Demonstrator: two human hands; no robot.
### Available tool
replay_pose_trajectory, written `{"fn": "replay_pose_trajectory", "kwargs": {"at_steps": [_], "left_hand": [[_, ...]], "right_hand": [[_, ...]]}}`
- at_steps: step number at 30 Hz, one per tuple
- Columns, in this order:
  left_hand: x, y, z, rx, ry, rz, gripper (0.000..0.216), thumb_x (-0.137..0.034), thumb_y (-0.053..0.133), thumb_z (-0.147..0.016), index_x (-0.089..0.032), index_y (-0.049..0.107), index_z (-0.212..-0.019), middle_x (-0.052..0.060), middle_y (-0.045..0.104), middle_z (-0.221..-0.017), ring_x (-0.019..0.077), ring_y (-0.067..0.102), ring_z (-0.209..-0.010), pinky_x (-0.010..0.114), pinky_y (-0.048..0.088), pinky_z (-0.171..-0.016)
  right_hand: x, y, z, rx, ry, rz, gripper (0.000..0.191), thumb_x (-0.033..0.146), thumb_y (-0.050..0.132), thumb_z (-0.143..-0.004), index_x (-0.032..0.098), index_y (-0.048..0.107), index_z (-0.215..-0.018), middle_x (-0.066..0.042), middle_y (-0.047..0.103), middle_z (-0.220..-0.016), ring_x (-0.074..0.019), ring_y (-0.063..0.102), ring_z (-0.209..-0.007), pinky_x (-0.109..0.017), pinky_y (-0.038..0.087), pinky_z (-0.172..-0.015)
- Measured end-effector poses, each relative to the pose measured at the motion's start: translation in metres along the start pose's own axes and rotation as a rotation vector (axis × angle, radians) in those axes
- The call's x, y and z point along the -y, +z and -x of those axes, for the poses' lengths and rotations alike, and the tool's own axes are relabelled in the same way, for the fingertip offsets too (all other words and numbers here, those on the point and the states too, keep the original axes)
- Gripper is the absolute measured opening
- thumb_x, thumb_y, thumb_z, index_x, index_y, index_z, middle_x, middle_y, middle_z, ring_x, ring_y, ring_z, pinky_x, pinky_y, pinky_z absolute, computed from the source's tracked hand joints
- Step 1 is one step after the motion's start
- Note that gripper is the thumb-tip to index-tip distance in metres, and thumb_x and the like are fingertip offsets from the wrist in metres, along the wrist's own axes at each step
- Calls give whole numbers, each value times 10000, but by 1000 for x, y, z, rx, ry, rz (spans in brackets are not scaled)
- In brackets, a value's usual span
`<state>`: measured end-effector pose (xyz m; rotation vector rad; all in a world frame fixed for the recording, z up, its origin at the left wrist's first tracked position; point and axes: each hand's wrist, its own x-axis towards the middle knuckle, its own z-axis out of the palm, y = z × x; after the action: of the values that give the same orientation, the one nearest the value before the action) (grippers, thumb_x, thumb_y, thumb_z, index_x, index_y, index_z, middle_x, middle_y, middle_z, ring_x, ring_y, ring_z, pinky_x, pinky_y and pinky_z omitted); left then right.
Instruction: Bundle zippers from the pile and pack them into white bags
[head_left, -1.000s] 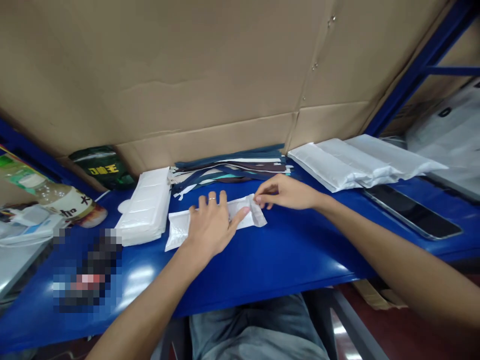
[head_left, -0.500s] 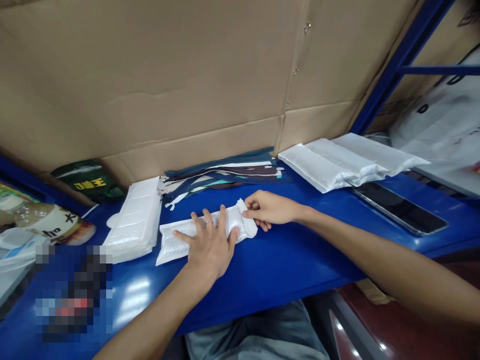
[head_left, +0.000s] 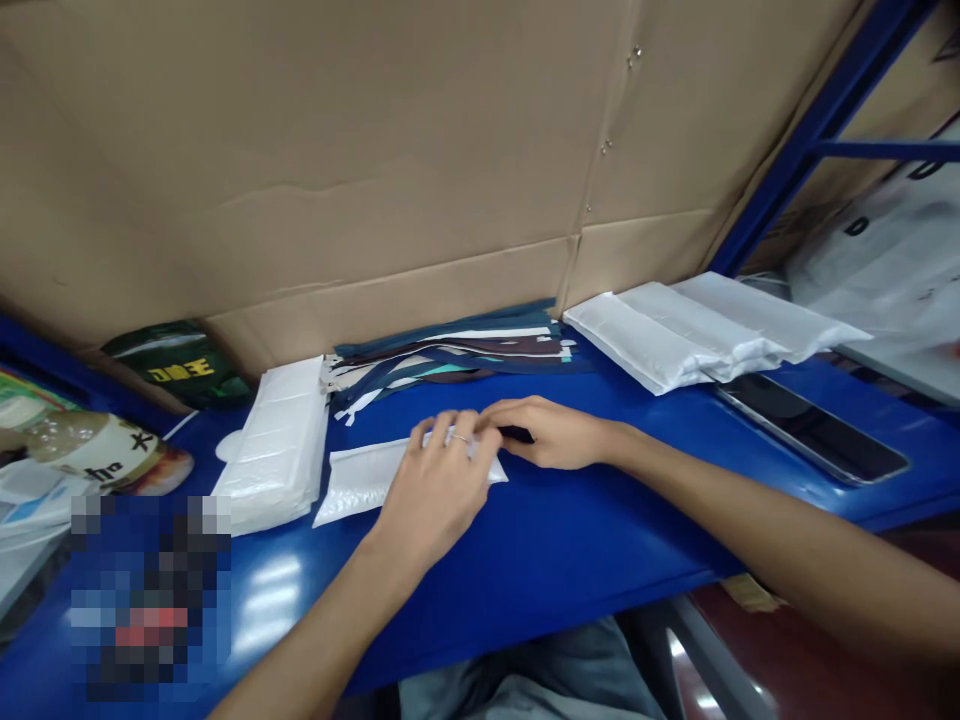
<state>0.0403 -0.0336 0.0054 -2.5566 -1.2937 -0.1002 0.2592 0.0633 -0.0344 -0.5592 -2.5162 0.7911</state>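
A long white plastic packet [head_left: 358, 479] lies flat on the blue table [head_left: 570, 540]. My left hand [head_left: 442, 485] rests on the packet's right half, fingers curled and pressed onto it near its end. My right hand [head_left: 551, 432] meets it there from the right, fingertips pinching the packet's right end; that end is hidden under both hands. Just behind the hands lies a pile of dark and light zippers [head_left: 457, 355] against the cardboard wall.
A stack of white packets [head_left: 276, 445] sits left of the hands. Folded white bags [head_left: 712, 328] and a phone [head_left: 814, 428] lie at the right. A bottle [head_left: 105, 450] and a green packet [head_left: 180, 365] are at the far left. Cardboard [head_left: 375, 160] backs the table.
The packet's right end, sticking out and raised before, is now folded in under both hands. My left fingers have curled and moved right to meet my right hand.
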Motion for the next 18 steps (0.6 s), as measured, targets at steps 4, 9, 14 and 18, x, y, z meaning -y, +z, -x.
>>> {"fn": "replay_pose_trajectory", "kwargs": {"at_steps": [4, 9, 14, 18], "left_hand": [[3, 5, -2, -171, 227, -118, 234, -52, 568, -964, -157, 692, -1132, 132, 736, -1177, 284, 706, -1079, 416, 612, -850], [8, 1, -2, -474, 115, -37, 186, -59, 586, -995, -166, 657, -1130, 63, 747, -999, 208, 723, -874, 302, 535, -573], [13, -7, -3, -693, 16, 300, 396, -201, 713, -982, -190, 562, -1349, 109, 728, -1224, 236, 712, -1129, 347, 610, -914], [21, 1, -5, -642, -34, 445, 632, -329, 705, -983, -181, 415, -1525, 184, 616, -1429, 327, 584, -1364, 508, 535, -1113]], "right_hand": [[-1, -7, 1, 31, -12, -21, 468, 91, 629, -920, 293, 727, -1330, -28, 719, -1395, -235, 643, -1338, -417, 478, -1163], [-2, -9, 1, -78, -31, -124, 255, 192, 682, -959, 260, 779, -1186, -48, 786, -1200, -226, 713, -1161, -401, 543, -1051], [0, -7, -4, -458, 6, -549, 202, 406, 800, -919, 230, 784, -1018, -78, 792, -1095, -244, 742, -1046, -415, 584, -947], [12, -56, 4, -850, 72, -605, 330, 595, 757, -912, 283, 722, -1015, -28, 755, -999, -219, 716, -940, -361, 575, -817]]}}
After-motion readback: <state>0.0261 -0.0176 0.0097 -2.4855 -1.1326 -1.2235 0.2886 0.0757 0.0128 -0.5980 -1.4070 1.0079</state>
